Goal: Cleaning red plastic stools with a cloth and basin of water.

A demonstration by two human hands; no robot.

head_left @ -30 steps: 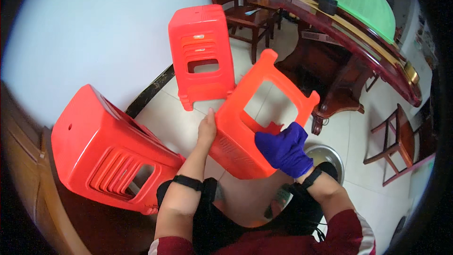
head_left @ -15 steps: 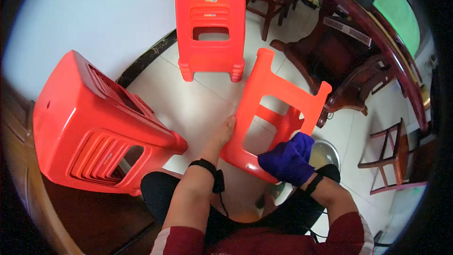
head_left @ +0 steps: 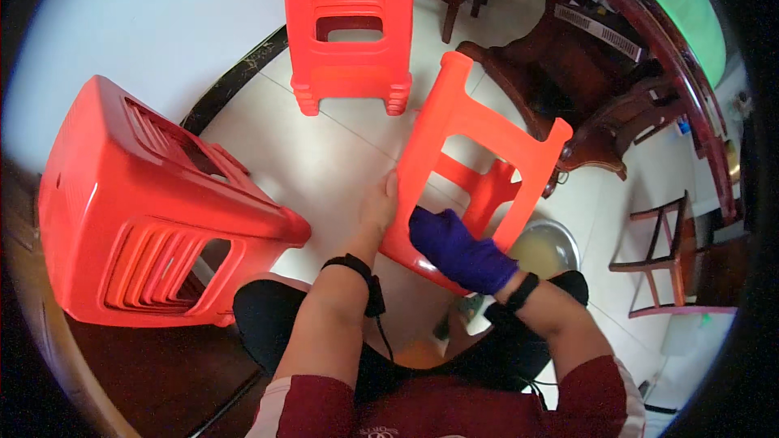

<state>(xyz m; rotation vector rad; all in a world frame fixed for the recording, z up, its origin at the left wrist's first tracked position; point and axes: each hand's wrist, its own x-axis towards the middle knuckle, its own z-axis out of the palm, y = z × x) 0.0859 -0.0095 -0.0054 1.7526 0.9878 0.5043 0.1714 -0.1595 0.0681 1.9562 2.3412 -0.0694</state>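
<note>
Your red plastic stool (head_left: 497, 134) tilts before you, a metal basin (head_left: 575, 246) of cloudy liquid (head_left: 541, 255) by your right knee (head_left: 562, 298), your purple-covered right hand (head_left: 456, 246) reaching across the stool's opening, your left hand (head_left: 380, 204) braced thumb-up at its side, though how tightly either closes I cannot tell.

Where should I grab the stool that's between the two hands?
I'd grab the stool by a leg, coming from the far side. It's tipped so its legs point that way, and they look slim enough to wrap fingers around. The left hand and purple-covered right hand are at its nearer part.
</note>
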